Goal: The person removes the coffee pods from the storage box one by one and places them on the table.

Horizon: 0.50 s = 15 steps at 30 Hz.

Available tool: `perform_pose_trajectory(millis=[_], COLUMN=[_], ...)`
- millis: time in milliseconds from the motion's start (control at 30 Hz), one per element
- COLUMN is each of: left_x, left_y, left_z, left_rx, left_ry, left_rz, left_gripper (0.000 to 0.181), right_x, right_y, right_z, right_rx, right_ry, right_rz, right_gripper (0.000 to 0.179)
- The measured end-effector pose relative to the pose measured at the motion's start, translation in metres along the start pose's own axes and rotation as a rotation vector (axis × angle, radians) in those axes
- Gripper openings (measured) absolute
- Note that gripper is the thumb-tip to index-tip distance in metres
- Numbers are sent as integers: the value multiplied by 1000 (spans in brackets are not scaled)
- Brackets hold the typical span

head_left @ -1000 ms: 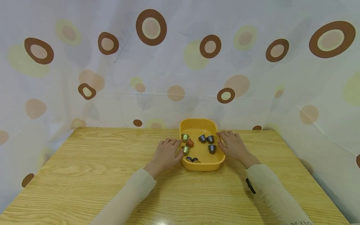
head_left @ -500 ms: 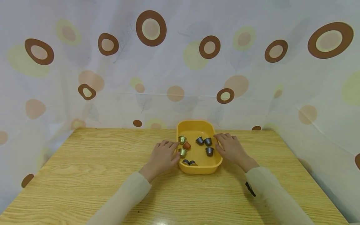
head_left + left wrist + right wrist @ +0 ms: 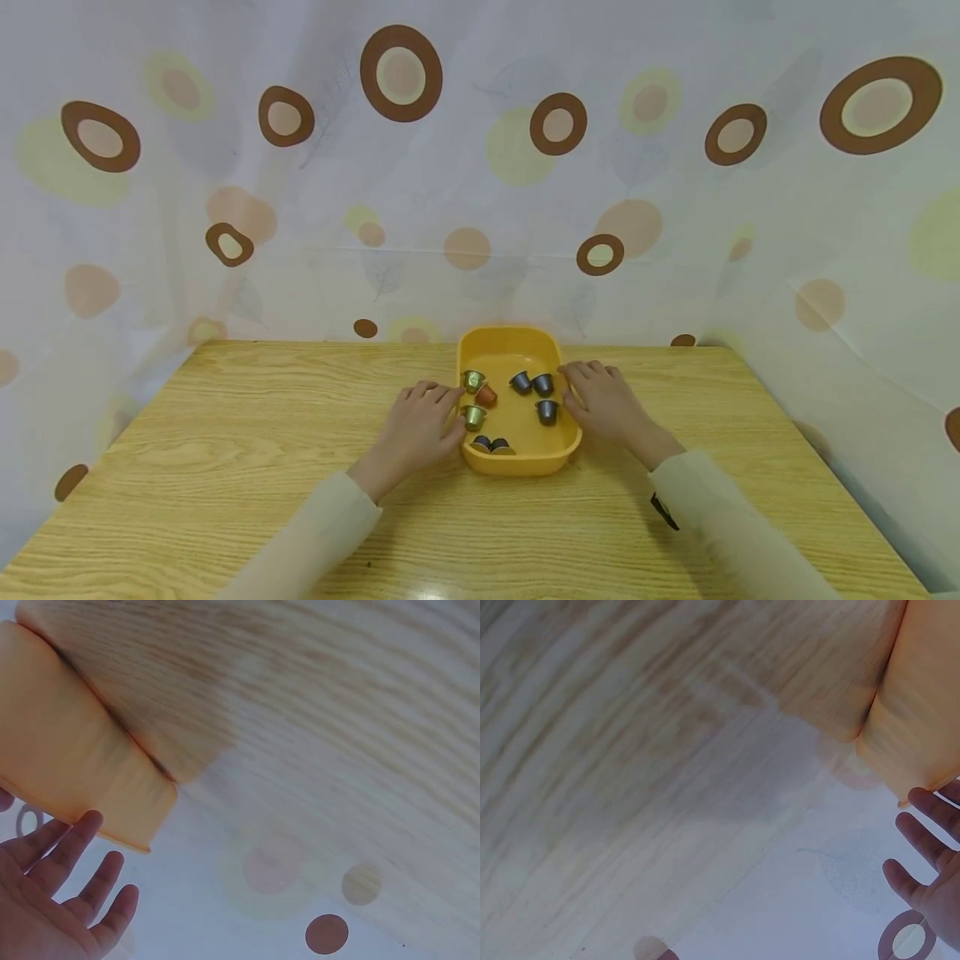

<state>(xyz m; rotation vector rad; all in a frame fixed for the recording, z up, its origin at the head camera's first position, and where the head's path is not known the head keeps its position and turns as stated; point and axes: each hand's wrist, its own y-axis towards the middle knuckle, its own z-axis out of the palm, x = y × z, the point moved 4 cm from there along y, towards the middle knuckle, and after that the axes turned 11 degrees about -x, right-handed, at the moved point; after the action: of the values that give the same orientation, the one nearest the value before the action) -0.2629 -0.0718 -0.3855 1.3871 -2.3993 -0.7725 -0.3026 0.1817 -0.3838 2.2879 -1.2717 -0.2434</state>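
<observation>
A yellow plastic bin [image 3: 521, 465] stands on the table between both hands, coffee capsules lying inside. Two gold-green capsules [image 3: 474, 417] and an orange capsule [image 3: 487, 395] are along its left side. Three dark grey capsules [image 3: 547, 412] lie on the right, and two dark capsules [image 3: 501, 447] at the near end. My left hand [image 3: 420, 423] touches the left rim with its fingertips; the left wrist view shows its fingers [image 3: 97, 883] spread and fairly straight. At the right rim, my right hand [image 3: 606, 407] touches with fingers [image 3: 924, 838] extended.
The wooden table [image 3: 285, 417] extends on both sides of the bin and in front of it. A white patterned cloth [image 3: 300, 192] hangs behind the table and along its right side.
The bin has slid left and a little toward me, with both hands moving along at its sides. The capsules keep their places inside it.
</observation>
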Motion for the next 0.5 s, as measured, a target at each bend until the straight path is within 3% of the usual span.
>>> perform_pose_trajectory(millis=[500], left_x=[6], left_y=[-17], left_z=[-16], left_rx=[-43], left_ry=[-18], left_rz=[23], left_gripper=[38], right_x=[17], right_y=[-4], right_z=[2], right_rx=[-13], right_ry=[14], right_rz=[-41], right_gripper=[38])
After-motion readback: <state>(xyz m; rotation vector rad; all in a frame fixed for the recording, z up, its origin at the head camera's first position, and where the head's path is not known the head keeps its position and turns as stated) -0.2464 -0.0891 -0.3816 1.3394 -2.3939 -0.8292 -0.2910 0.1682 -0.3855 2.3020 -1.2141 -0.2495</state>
